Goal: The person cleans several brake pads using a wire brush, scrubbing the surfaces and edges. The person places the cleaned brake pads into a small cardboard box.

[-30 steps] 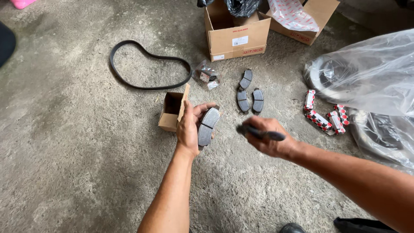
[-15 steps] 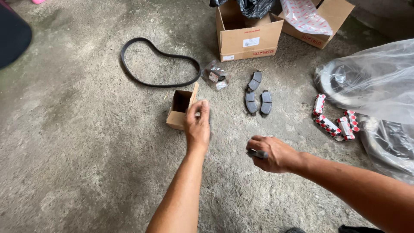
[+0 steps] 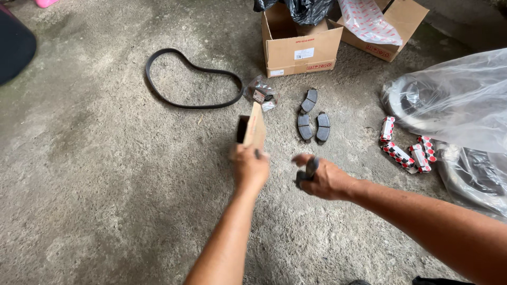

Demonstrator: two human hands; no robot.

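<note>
My left hand (image 3: 250, 168) grips the near end of a small open cardboard box (image 3: 250, 130) on the concrete floor, its flap standing up. My right hand (image 3: 322, 178) hovers just right of it, closed around a dark brake pad (image 3: 308, 170) that pokes out between the fingers. Three more grey brake pads (image 3: 312, 119) lie on the floor beyond my hands, apart from both.
A black rubber belt (image 3: 190, 79) loops on the floor at upper left. Two open cardboard boxes (image 3: 301, 45) stand at the top. A small clear bag of parts (image 3: 261, 94) lies near the belt. Red-and-white small boxes (image 3: 406, 148) and clear plastic-wrapped parts (image 3: 454, 100) fill the right side.
The brake pad that lay in my left palm is gone from it; the left hand has reached forward and taken the small box. My right hand moved toward the box with its pad.
</note>
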